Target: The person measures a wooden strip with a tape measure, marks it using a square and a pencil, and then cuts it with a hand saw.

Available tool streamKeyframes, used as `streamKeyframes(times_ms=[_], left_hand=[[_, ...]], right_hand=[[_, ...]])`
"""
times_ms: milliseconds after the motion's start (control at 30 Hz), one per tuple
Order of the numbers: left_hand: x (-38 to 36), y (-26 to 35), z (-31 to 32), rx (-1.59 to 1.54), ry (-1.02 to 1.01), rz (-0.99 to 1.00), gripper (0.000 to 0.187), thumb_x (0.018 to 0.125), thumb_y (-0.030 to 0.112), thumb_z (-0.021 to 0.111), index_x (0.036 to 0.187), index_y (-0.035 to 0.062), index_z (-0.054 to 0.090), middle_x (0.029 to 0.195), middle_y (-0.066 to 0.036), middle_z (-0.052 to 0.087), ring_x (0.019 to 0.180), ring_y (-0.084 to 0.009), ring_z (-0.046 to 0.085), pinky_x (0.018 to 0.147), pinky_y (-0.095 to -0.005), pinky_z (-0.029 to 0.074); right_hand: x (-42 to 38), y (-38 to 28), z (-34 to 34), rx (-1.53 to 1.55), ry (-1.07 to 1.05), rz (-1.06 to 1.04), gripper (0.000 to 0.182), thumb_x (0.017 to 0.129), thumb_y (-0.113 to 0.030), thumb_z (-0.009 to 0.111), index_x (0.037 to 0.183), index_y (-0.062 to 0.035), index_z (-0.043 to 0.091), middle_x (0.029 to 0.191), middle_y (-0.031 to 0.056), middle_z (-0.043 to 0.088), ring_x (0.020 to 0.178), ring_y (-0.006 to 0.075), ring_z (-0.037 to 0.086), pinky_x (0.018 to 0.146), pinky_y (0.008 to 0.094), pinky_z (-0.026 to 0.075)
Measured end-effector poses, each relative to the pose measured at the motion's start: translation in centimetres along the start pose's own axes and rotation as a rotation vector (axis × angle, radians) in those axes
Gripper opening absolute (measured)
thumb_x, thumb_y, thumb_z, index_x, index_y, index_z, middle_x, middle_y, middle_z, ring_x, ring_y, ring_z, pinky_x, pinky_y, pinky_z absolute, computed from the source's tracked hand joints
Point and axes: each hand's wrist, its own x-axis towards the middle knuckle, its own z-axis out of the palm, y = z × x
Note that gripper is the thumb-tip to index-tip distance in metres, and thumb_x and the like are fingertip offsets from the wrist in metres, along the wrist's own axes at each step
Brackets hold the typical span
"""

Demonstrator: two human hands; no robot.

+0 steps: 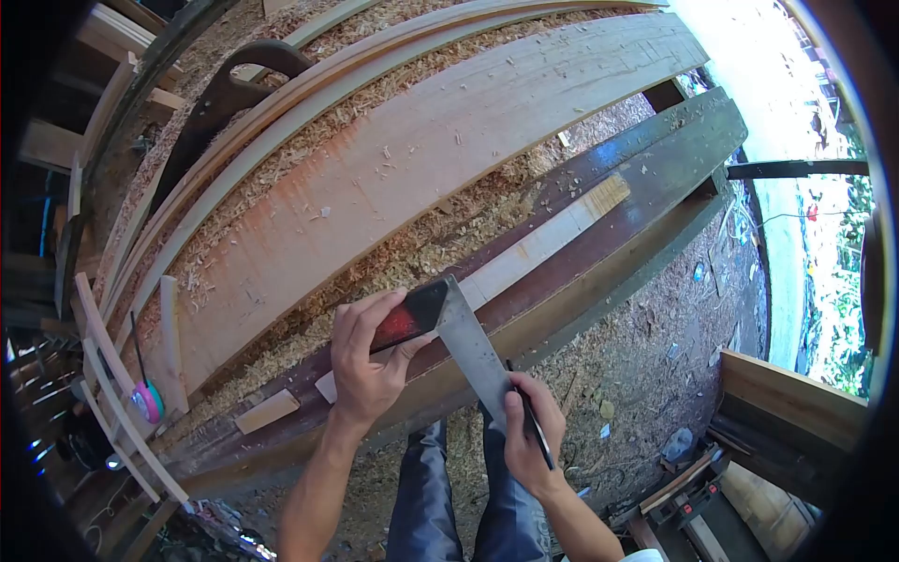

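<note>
My left hand [367,361] is closed around the dark red-and-black stock of a try square [473,351]. Its metal blade angles down and right toward my body, crossing over a narrow pale wood strip [538,245] on the workbench. My right hand [534,433] grips a dark pencil [536,421], and its fingertips are right at the lower end of the blade. Part of the strip is hidden behind my left hand and the square.
A wide plank [375,187] and long thin boards lie beyond the brown bench [646,178], among wood shavings. A handsaw [215,108] rests at upper left. A short wood offcut [268,412] and a pink-and-teal tape-like item [147,401] are at left.
</note>
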Motion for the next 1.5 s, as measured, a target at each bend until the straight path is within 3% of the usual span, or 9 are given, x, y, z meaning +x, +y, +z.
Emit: streamKeyframes(times_ms=[200,400,733,867,1067,1200,1300,1333,1500], left_hand=[[0.4,0.6,0.7,0.006,0.1,-0.11,0.053,0.078,0.016,0.08,0.124,0.0018,0.059,0.113,-0.013,0.061,0.103,-0.0292,0.059,0.091,-0.0391,0.046],[0.5,0.7,1.0,0.052,0.177,-0.15,0.053,0.076,0.018,0.082,0.122,0.0032,0.061,0.109,-0.012,0.063,0.1,-0.0288,0.059,0.089,-0.0402,0.045],[4.9,-0.5,-8.7,0.359,0.426,-0.203,0.044,0.077,0.016,0.08,0.115,0.0002,0.063,0.102,-0.013,0.064,0.094,-0.0273,0.06,0.084,-0.0384,0.048],[5.2,-5.3,-12.8,0.299,0.495,-0.483,0.039,0.075,0.017,0.081,0.105,0.0004,0.063,0.1,-0.012,0.064,0.088,-0.0214,0.064,0.077,-0.0357,0.052],[1.6,-6.4,-13.6,0.344,0.416,-0.758,0.045,0.073,0.025,0.081,0.104,0.0024,0.056,0.1,-0.014,0.057,0.094,-0.0317,0.06,0.083,-0.0436,0.049],[0.6,-6.6,-13.4,0.431,0.455,-0.668,0.041,0.08,0.025,0.077,0.108,0.0022,0.057,0.103,-0.014,0.057,0.1,-0.0304,0.057,0.089,-0.0435,0.046],[1.0,-5.6,-13.7,0.38,0.576,-0.407,0.033,0.086,0.02,0.07,0.112,0.0024,0.058,0.105,-0.015,0.057,0.1,-0.0315,0.057,0.09,-0.044,0.045],[1.1,-5.0,-14.2,0.218,0.514,-0.366,0.026,0.09,0.015,0.064,0.114,0.0039,0.061,0.109,-0.014,0.058,0.102,-0.0316,0.057,0.091,-0.0436,0.044],[1.7,-5.5,-13.6,0.305,0.291,-0.101,0.026,0.085,0.007,0.064,0.111,0.0089,0.065,0.109,-0.007,0.061,0.107,-0.0261,0.056,0.093,-0.0437,0.041]], right_hand=[[2.1,-2.0,-0.7,-0.24,0.026,-0.188,0.049,0.079,-0.008,0.078,0.123,0.0012,0.057,0.109,0.02,0.058,0.09,0.0342,0.063,0.077,0.0385,0.052],[3.8,-0.5,-0.9,-0.24,-0.003,-0.243,0.055,0.073,-0.009,0.083,0.123,-0.0029,0.06,0.11,0.0173,0.06,0.089,0.0296,0.064,0.076,0.0347,0.052],[13.5,-9.6,2.3,-0.211,-0.277,-0.609,0.051,0.081,-0.004,0.073,0.128,-0.0008,0.055,0.114,0.0196,0.059,0.096,0.0374,0.062,0.081,0.0406,0.052],[20.2,-12.4,8.6,-0.303,-0.439,-0.869,0.047,0.081,0.0,0.069,0.126,-0.0004,0.056,0.115,0.0202,0.061,0.102,0.0386,0.061,0.086,0.0429,0.051],[21.9,-13.1,13.2,-0.384,-0.562,-1.005,0.044,0.08,0.003,0.065,0.122,-0.0003,0.058,0.111,0.0195,0.063,0.105,0.0377,0.06,0.091,0.0463,0.049],[21.3,-13.3,13.5,-0.402,-0.507,-1.021,0.034,0.082,-0.002,0.063,0.116,-0.0032,0.062,0.103,0.013,0.066,0.101,0.0305,0.06,0.088,0.0422,0.047],[20.2,-14.4,12.9,-0.573,-0.442,-1.04,0.025,0.082,-0.003,0.065,0.107,-0.0056,0.066,0.096,0.0091,0.065,0.089,0.0265,0.059,0.079,0.0388,0.045],[19.5,-14.7,12.8,-0.621,-0.429,-1.041,0.022,0.081,-0.004,0.067,0.103,-0.0065,0.067,0.092,0.0077,0.064,0.085,0.0256,0.058,0.076,0.0378,0.044],[17.9,-13.3,13.6,-0.678,-0.425,-1.007,0.017,0.078,-0.01,0.072,0.095,-0.0085,0.068,0.089,0.0066,0.058,0.082,0.0251,0.053,0.074,0.0375,0.041]])
